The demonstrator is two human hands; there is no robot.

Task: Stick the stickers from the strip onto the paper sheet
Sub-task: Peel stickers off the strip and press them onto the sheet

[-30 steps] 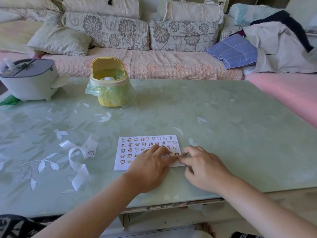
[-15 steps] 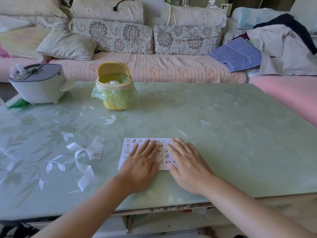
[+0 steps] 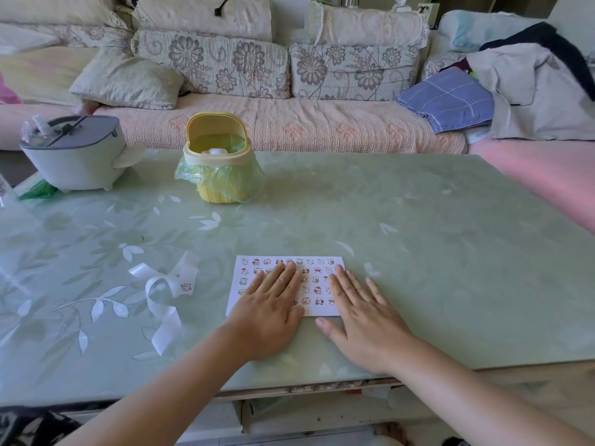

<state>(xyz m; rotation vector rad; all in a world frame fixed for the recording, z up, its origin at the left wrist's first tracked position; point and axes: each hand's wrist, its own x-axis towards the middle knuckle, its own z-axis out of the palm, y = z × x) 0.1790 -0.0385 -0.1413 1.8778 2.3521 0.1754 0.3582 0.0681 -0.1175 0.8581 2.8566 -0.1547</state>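
A white paper sheet (image 3: 317, 281) covered with rows of small cartoon stickers lies flat near the table's front edge. My left hand (image 3: 269, 313) rests palm down on its left half, fingers straight. Flat on the sheet's right edge and the table beside it lies my right hand (image 3: 363, 312), fingers spread. A curled white backing strip (image 3: 164, 297) lies to the left of the sheet, with one sticker (image 3: 186, 287) showing on it. Neither hand touches the strip.
A yellow mini bin (image 3: 219, 162) lined with a green bag stands at the table's far middle-left. A grey lidded container (image 3: 74, 156) sits at the far left. The green glass-topped table (image 3: 418, 252) ends just below my wrists; a sofa with cushions lies beyond.
Both hands went from pinching at the sheet's lower right corner to lying flat on it. Since half a second ago they have slid a little apart.
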